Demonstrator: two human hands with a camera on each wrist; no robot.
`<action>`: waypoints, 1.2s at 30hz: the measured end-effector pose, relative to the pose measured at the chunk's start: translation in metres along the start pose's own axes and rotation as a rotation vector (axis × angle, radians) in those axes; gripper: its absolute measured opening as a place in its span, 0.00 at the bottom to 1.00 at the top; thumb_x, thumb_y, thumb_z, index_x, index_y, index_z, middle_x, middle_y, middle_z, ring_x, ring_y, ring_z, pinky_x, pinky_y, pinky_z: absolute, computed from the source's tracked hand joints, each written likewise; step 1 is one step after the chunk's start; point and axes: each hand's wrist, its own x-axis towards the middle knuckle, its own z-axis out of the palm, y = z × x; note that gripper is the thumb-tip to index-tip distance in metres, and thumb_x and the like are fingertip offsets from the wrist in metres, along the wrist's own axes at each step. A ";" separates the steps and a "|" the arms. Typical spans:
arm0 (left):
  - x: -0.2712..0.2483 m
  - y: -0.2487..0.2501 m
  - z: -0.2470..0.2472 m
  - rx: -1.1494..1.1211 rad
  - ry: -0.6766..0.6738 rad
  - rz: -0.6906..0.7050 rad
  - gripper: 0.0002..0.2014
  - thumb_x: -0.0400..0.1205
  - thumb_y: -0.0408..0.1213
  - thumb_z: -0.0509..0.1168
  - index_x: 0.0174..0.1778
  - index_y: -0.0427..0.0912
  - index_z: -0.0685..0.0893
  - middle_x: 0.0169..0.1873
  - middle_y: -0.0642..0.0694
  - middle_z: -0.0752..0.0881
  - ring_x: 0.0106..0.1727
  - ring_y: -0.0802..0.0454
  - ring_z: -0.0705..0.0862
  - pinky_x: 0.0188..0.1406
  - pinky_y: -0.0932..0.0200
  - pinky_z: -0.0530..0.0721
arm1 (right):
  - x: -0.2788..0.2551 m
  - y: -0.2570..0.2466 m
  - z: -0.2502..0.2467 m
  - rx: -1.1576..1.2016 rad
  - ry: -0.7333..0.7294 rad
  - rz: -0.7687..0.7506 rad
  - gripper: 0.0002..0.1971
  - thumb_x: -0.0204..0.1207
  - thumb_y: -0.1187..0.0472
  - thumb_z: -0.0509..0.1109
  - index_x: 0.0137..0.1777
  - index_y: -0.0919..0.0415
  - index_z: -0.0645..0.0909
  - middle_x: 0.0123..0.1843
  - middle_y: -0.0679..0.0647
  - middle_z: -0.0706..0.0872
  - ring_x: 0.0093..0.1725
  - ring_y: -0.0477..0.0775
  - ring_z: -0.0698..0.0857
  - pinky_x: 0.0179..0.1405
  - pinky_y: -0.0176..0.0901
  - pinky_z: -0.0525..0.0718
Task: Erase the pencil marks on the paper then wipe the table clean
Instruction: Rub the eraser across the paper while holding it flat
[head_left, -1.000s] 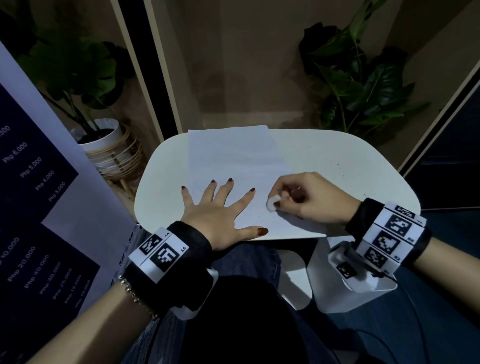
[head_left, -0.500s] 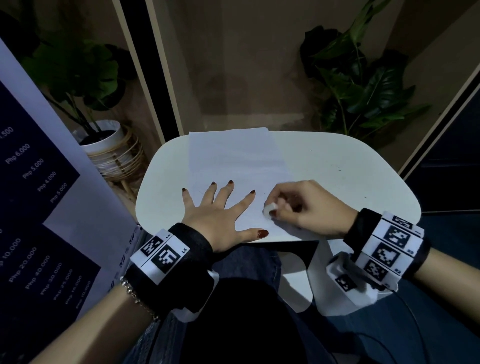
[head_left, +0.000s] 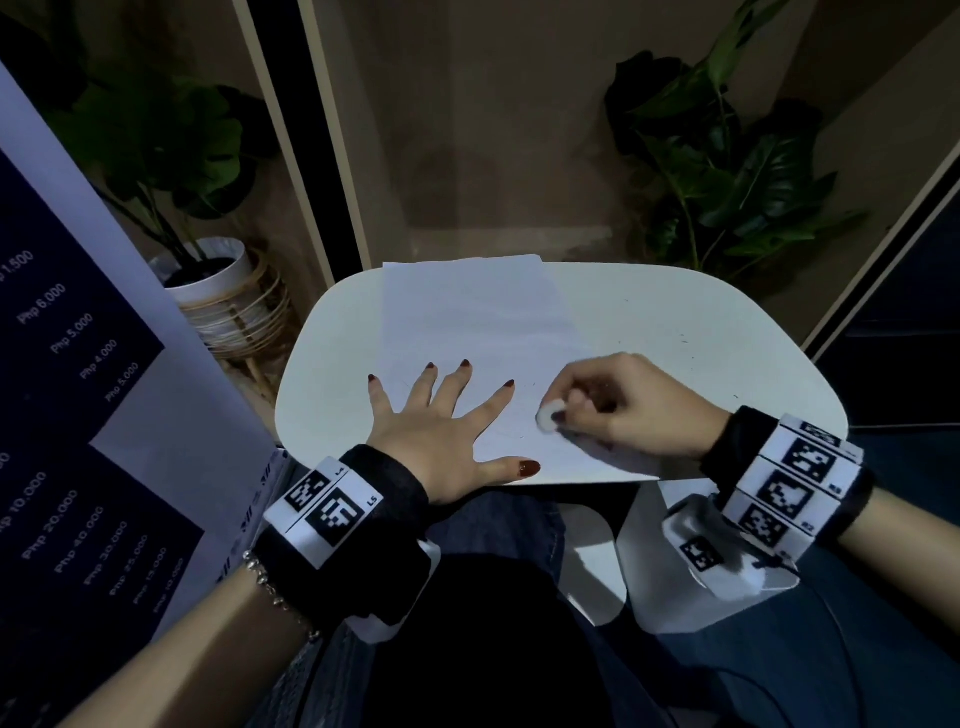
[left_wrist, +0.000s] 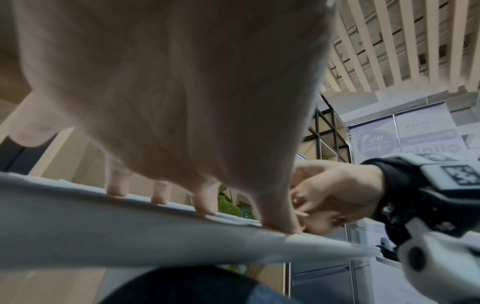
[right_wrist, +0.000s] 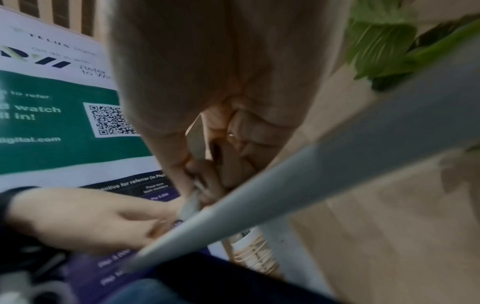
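A white sheet of paper (head_left: 478, 322) lies on the small white table (head_left: 675, 332), reaching from its far edge to its near edge. My left hand (head_left: 441, 415) lies flat on the paper's lower left with fingers spread, pressing it down. My right hand (head_left: 613, 400) pinches a small white eraser (head_left: 546, 417) and holds its tip on the paper near the right edge. Faint pencil marks show on the paper around the hands. In the right wrist view the eraser (right_wrist: 191, 203) is blurred between the fingertips.
Dark specks lie scattered on the table's right half (head_left: 680, 340). A potted plant in a rattan stand (head_left: 223, 291) is at the left, another leafy plant (head_left: 727, 171) behind right. A printed banner (head_left: 78, 415) stands close on the left. My knees sit under the near edge.
My right hand has rubbed the eraser back and forth over a short stretch of the paper's right side. The left hand has stayed flat in the same spot.
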 end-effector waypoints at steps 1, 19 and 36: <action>0.000 0.000 0.000 0.003 -0.003 -0.001 0.42 0.73 0.79 0.40 0.81 0.73 0.32 0.85 0.53 0.32 0.85 0.45 0.33 0.75 0.19 0.37 | 0.002 0.003 0.000 -0.038 0.102 0.014 0.04 0.77 0.64 0.74 0.45 0.54 0.88 0.32 0.50 0.86 0.29 0.42 0.80 0.36 0.38 0.77; 0.000 0.000 -0.001 0.005 -0.007 0.000 0.42 0.73 0.79 0.41 0.81 0.72 0.32 0.85 0.53 0.32 0.85 0.45 0.33 0.75 0.20 0.37 | -0.004 -0.005 -0.003 -0.006 -0.091 -0.036 0.03 0.77 0.63 0.75 0.47 0.55 0.88 0.32 0.47 0.84 0.31 0.44 0.79 0.37 0.35 0.78; -0.001 0.001 -0.001 0.004 -0.004 0.002 0.42 0.73 0.79 0.40 0.81 0.72 0.32 0.85 0.53 0.33 0.85 0.45 0.33 0.75 0.20 0.38 | -0.005 -0.003 -0.002 0.062 -0.148 -0.022 0.03 0.77 0.63 0.76 0.50 0.58 0.87 0.32 0.49 0.83 0.30 0.44 0.79 0.36 0.35 0.78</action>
